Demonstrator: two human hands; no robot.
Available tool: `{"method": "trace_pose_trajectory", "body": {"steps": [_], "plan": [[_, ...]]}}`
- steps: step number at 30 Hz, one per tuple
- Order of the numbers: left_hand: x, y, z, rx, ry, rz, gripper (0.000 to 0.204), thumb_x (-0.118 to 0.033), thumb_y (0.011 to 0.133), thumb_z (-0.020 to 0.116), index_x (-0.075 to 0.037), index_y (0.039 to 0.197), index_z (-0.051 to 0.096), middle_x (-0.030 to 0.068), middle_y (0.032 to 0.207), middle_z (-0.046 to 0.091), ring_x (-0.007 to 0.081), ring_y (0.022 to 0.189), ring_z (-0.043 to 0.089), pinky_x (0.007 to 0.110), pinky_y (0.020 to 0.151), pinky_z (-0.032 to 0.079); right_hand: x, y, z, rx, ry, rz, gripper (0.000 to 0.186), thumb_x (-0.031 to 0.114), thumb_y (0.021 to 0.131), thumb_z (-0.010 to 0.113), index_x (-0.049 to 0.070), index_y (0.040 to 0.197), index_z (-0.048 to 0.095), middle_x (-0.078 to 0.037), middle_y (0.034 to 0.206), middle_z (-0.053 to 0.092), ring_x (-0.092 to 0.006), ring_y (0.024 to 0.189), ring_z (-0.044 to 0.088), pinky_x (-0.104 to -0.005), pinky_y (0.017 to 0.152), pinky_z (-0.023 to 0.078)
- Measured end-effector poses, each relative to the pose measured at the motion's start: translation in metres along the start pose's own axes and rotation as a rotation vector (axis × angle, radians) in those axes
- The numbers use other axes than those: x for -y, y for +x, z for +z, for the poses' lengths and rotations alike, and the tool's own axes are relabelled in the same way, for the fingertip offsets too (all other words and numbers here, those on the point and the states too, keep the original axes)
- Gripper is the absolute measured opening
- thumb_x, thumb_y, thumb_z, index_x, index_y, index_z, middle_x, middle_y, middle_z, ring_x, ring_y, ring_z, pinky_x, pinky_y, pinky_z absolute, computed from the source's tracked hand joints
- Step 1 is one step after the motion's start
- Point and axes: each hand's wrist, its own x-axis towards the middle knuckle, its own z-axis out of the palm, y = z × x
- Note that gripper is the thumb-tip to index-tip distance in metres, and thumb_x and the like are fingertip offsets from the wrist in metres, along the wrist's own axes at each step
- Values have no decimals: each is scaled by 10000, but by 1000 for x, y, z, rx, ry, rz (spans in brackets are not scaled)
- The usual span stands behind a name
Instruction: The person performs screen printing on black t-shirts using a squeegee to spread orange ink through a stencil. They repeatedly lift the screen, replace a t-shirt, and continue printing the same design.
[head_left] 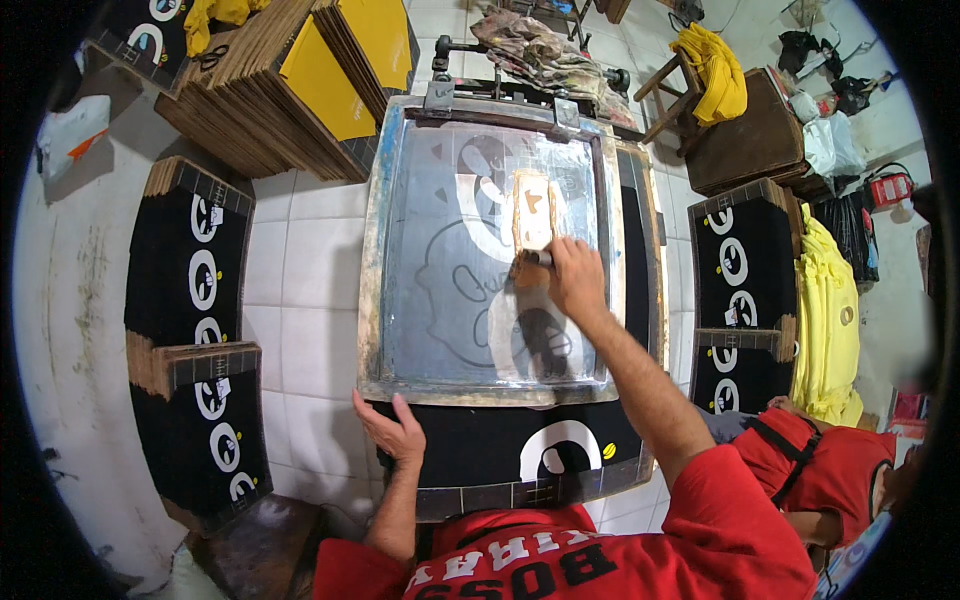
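Note:
A silk-screen frame (pixel 372 300) lies over a black printed panel (pixel 480 425) in front of me. My right hand (pixel 578 275) is closed around a small squeegee (pixel 538 258), pressed to the mesh right of the middle. Just beyond the squeegee, an orange-brown ink outline surrounds a pale oblong patch (pixel 533 212) on the mesh. My left hand (pixel 395 430) is at the frame's near left corner, its fingers and thumb apart and touching or close to the edge. The squeegee's blade is mostly hidden by my hand and its shadow.
Metal hinge clamps (pixel 438 97) hold the frame's far side. Stacks of black printed panels (pixel 180 270) stand left, with more (pixel 715 250) right. Yellow sheets (pixel 325 85) top boards at the far left. A person in red (pixel 830 460) is close at my right, beside yellow cloth (pixel 828 320).

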Motion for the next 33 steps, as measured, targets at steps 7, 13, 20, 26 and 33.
{"method": "trace_pose_trajectory", "body": {"steps": [7, 13, 20, 26, 33], "plan": [[15, 42, -14, 70, -530, -488, 376, -230, 1066, 593, 46, 1322, 609, 132, 1165, 684, 203, 1033, 630, 349, 918, 499, 2, -2, -13, -6, 18, -88, 197, 35, 820, 653, 94, 1005, 618, -88, 971, 644, -300, 983, 628, -446, 826, 452], [1, 44, -30, 57, -548, -494, 322, -192, 1044, 635, 62, 1238, 671, 73, 1083, 712, 133, 970, 627, 306, 878, 503, -1, 23, -46, 28, 194, 4, 185, 62, 813, 729, 84, 986, 669, -84, 905, 700, -329, 922, 659, -466, 816, 454], [-2, 43, -32, 7, -580, -469, 308, -164, 1046, 614, 67, 1239, 677, 77, 1071, 722, 138, 972, 633, 306, 882, 506, -29, 75, -37, 309, 23, -37, 330, 224, 779, 799, 122, 1079, 707, -119, 992, 748, -347, 971, 717, -504, 822, 519], [-1, 41, -32, -19, -489, -469, 327, -162, 1050, 584, 80, 1252, 671, 113, 1110, 733, 175, 1009, 649, 333, 923, 508, -74, 193, -12, 332, -7, 33, 555, 282, 754, 825, 117, 1265, 684, -194, 1121, 740, -392, 1044, 708, -477, 931, 579], [-3, 42, -31, 12, -514, -464, 335, -173, 1043, 585, 67, 1262, 669, 136, 1120, 733, 203, 1020, 657, 344, 935, 505, -45, 100, 4, -5, 156, 1, 332, 222, 784, 808, 87, 1071, 711, -145, 1000, 706, -377, 962, 666, -468, 831, 536]]}}
